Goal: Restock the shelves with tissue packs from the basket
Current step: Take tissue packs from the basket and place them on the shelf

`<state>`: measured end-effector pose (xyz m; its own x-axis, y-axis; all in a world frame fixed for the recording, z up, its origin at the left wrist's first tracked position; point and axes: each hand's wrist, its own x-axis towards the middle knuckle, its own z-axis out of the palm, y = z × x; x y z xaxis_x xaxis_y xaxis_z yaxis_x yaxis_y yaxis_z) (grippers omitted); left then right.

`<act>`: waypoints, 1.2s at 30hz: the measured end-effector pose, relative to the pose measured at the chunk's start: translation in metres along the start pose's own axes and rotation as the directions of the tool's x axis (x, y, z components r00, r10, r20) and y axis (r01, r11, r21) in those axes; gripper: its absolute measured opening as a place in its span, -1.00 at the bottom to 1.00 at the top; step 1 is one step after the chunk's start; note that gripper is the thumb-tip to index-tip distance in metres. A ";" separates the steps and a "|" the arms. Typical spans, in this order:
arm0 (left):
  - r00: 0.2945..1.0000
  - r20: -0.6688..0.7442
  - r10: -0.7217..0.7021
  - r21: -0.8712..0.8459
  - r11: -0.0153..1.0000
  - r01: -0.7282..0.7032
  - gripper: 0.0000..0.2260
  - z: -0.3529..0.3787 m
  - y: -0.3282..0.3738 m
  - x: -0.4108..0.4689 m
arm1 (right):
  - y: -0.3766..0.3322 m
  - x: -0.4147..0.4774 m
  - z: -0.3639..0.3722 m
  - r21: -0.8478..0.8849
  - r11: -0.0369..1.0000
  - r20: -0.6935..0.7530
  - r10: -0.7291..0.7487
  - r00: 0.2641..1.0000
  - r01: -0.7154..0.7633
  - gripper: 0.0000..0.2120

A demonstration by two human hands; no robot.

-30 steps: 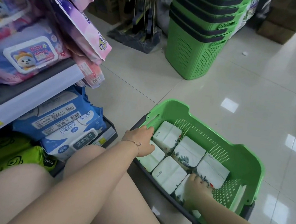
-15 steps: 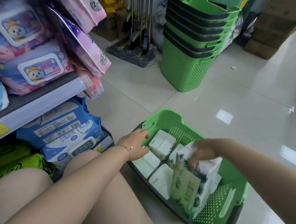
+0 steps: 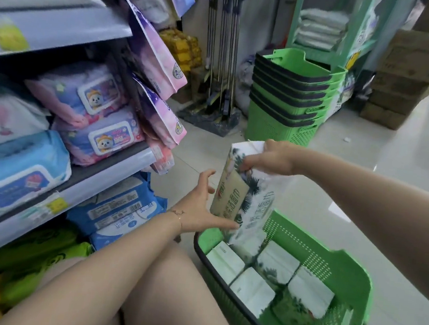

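Lifted higher since half a second ago, the tissue pack (image 3: 241,199) now hangs upright over the near-left corner of the basket (image 3: 349,277) rather than low among the others. The left hand (image 3: 199,208) has left the basket rim to meet it.

Shelves (image 3: 111,178) fill the left side. The middle one carries baby wipes (image 3: 97,134) in pink and lilac wrappers, and blue packs (image 3: 121,209) sit below it. The green basket stands on the tiled floor at lower right and holds more white tissue packs (image 3: 255,289) set side by side (at least five show). A stack of green baskets (image 3: 285,103) stands well apart, further back.

The held pack is tall and white, with a dark leaf print and a beige panel. Its lower end is just above the basket's rim.

The right arm comes in from the right, almost level, with the wrist bent downward. The right hand (image 3: 269,159) pinches the pack's top end, fingers curled over the wrapper.

The left forearm runs up from the lower left across a bare knee. That hand is spread wide with the palm turned toward the pack. The thumb lies along the pack's lower front edge and the fingers are splayed beside it, not closed round it. A thin bracelet (image 3: 177,214) circles the left wrist.
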<state>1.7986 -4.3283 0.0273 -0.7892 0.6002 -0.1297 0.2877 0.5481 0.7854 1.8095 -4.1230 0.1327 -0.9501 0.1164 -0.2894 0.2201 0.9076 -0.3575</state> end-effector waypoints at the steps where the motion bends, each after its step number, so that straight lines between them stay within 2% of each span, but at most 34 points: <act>1: 0.998 -0.054 0.014 -0.006 1.000 -0.014 0.12 -0.006 0.001 -0.002 | -0.011 -0.001 -0.005 0.021 1.000 -0.069 0.011 0.998 -0.009 -0.08; 4: 0.978 -0.204 0.037 -0.011 0.999 -0.040 0.20 -0.025 -0.002 -0.012 | -0.041 -0.003 -0.023 0.134 0.990 -0.198 0.068 0.978 -0.041 -0.12; 7: 0.944 -0.329 0.023 -0.047 0.998 -0.041 0.23 -0.045 -0.010 -0.023 | -0.070 -0.008 -0.044 0.299 0.954 -0.235 0.066 0.970 0.007 -0.09; 9: 0.908 -0.419 -0.021 -0.167 0.984 -0.055 0.18 -0.063 -0.014 -0.032 | -0.088 -0.014 -0.056 0.440 0.897 -0.230 0.056 0.972 0.053 0.03; 12: 0.892 -0.443 -0.089 -0.352 0.933 -0.082 0.14 -0.093 -0.010 -0.051 | -0.112 -0.024 -0.069 0.581 0.807 -0.239 0.046 0.970 0.105 0.06; 18: 0.807 -0.590 -0.016 -0.388 0.883 -0.266 -0.10 -0.150 0.012 -0.080 | -0.142 -0.025 -0.088 0.763 0.623 -0.305 0.118 0.945 0.169 0.08; 20: 0.764 -0.645 0.008 -0.349 0.886 -0.304 -0.22 -0.167 0.020 -0.089 | -0.151 -0.025 -0.096 0.823 0.537 -0.271 0.082 0.959 0.186 -0.04; 21: 0.739 -0.673 0.019 -0.336 0.883 -0.328 -0.26 -0.175 0.024 -0.092 | -0.157 -0.030 -0.099 0.831 0.511 -0.272 0.032 0.962 0.218 -0.23; 22: 0.715 -0.699 0.016 -0.323 0.885 -0.335 -0.27 -0.183 0.027 -0.095 | -0.161 -0.034 -0.102 0.836 0.486 -0.273 -0.034 0.961 0.255 -0.42; 23: 0.690 -0.723 0.018 -0.306 0.888 -0.344 -0.25 -0.191 0.031 -0.098 | -0.164 -0.035 -0.104 0.834 0.465 -0.282 -0.104 0.954 0.297 -0.53; 25: 0.642 -0.766 0.032 -0.264 0.895 -0.360 -0.19 -0.208 0.039 -0.103 | -0.169 -0.034 -0.106 0.815 0.419 -0.334 -0.224 0.916 0.400 -0.63; 28: 0.565 -0.820 0.098 -0.167 0.901 -0.399 -0.17 -0.230 0.053 -0.114 | -0.182 -0.035 -0.110 0.738 0.353 -0.449 -0.380 0.809 0.576 -0.65; 31: 0.447 -0.876 0.180 -0.023 0.911 -0.411 -0.20 -0.252 0.069 -0.124 | -0.196 -0.027 -0.116 0.726 0.295 -0.504 -0.387 0.772 0.622 -0.31; 32: 0.401 -0.893 0.206 0.030 0.915 -0.402 -0.23 -0.260 0.073 -0.127 | -0.201 -0.024 -0.116 0.737 0.262 -0.513 -0.384 0.768 0.624 -0.25; 34: 0.323 -0.913 0.249 0.111 0.914 -0.391 -0.26 -0.277 0.081 -0.131 | -0.214 -0.016 -0.116 0.761 0.196 -0.528 -0.365 0.766 0.618 -0.34; 36: 0.276 -0.918 0.285 0.171 0.912 -0.373 -0.34 -0.293 0.089 -0.134 | -0.229 -0.008 -0.115 0.771 0.152 -0.544 -0.348 0.764 0.619 -0.63</act>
<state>1.7714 -4.5310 0.2916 -0.6337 -0.2130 0.7437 0.6497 0.3753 0.6611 1.7415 -4.2852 0.3189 -0.9223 -0.0072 0.3864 -0.3837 -0.1007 -0.9179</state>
